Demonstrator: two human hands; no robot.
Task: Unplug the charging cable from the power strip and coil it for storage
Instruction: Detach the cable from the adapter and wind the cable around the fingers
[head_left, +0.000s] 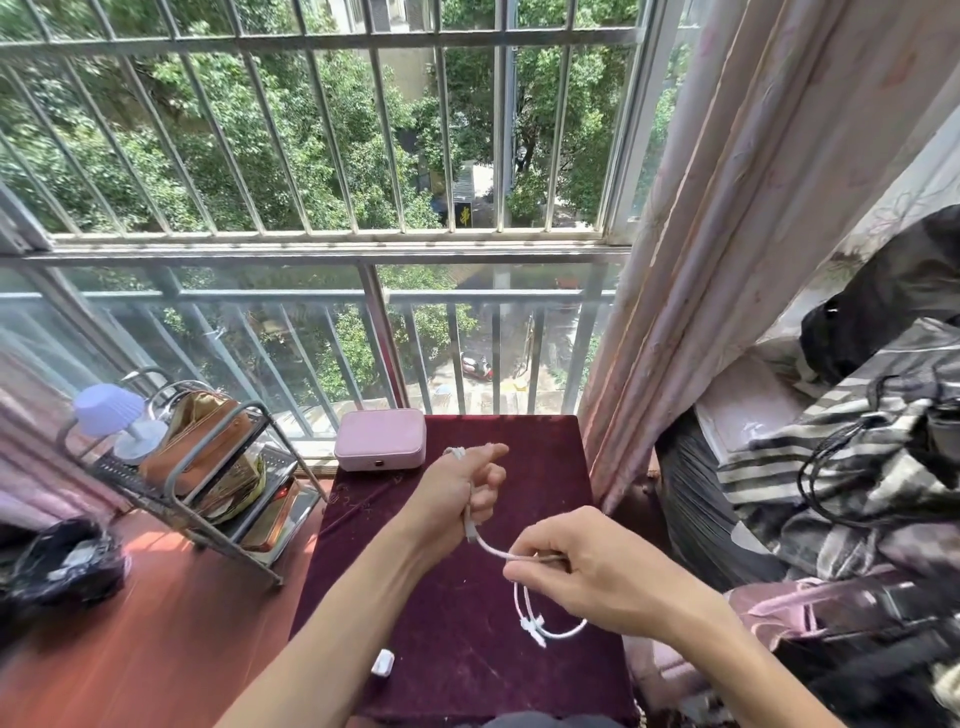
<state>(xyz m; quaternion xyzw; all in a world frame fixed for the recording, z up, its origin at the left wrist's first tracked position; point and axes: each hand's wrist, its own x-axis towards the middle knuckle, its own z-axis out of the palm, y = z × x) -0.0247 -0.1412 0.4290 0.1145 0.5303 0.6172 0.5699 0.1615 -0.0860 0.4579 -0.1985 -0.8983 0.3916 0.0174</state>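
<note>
Pinching the white charging cable (493, 550) above the maroon table (467, 649), the right hand (587, 566) grips one stretch while the left hand (467, 488) is fisted around wound loops. Loose ends dangle mid-table, clear of the white adapter (383, 662) near the front edge and the pink case (381, 439) at the window edge.

My left hand (467, 486) and right hand (587, 561) hover over the cloth-covered table (545, 467), the cable (493, 548) strung between them. A small box (380, 446) sits at the table's far left corner, a charger plug (383, 663) near its near left edge. A wire rack (208, 467) stands left of the table, the curtain (727, 234) to its right.
</note>
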